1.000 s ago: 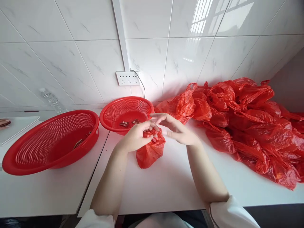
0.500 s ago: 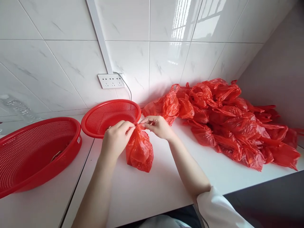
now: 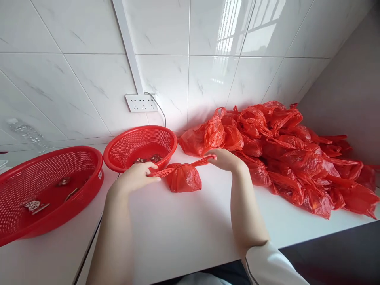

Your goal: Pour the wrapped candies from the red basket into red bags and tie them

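A small red plastic bag [image 3: 185, 179] rests on the white table between my hands, gathered at its neck, its contents hidden. My left hand [image 3: 135, 176] grips one handle, stretched out to the left. The other handle is pinched in my right hand [image 3: 223, 159] and pulled out to the right. Both handles look taut. Just behind my left hand stands a round red plastic basket [image 3: 111, 158] with small dark packets inside.
A larger red basket [image 3: 96, 158] with a few small items sits at the left, a clear plastic bottle [image 3: 28, 132] behind it. Many tied red bags [image 3: 297, 158] are heaped at the right. A power socket [image 3: 141, 103] with a cable is on the tiled wall.
My hands have moved apart from the bag's neck, left hand to the left and right hand to the right, drawing the handles out. The bag has come down onto the table.
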Available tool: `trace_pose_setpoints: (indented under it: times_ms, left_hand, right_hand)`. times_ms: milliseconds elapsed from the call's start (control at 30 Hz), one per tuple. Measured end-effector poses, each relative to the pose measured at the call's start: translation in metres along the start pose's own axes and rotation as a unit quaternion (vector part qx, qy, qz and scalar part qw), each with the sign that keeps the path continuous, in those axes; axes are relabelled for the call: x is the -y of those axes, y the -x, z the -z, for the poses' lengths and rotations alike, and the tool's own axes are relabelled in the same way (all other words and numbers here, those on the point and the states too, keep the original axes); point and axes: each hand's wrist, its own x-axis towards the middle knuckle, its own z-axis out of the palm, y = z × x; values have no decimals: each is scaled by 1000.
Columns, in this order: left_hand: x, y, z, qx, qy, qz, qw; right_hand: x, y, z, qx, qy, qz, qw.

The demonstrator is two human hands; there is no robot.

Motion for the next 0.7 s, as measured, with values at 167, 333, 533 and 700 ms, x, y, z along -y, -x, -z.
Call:
trace_pose_setpoints:
  times_ms: [167,333,533,700]
  left_hand:
    - [-19,11,4,-22,-13,7,1000]
    - [-27,15,5,-4,-25,8,1000]
    - [-6,11,9,-14,-4,16,1000]
    - [7,7,9,-37,0,2,999]
  right_hand:
    - [61,-9,-37,-38,46,4,998]
    - [71,-20,-63,134,121,56,982]
    - [1,32,31,-62,19,36,997]
    - [-85,72,145,-461,8,-145,876]
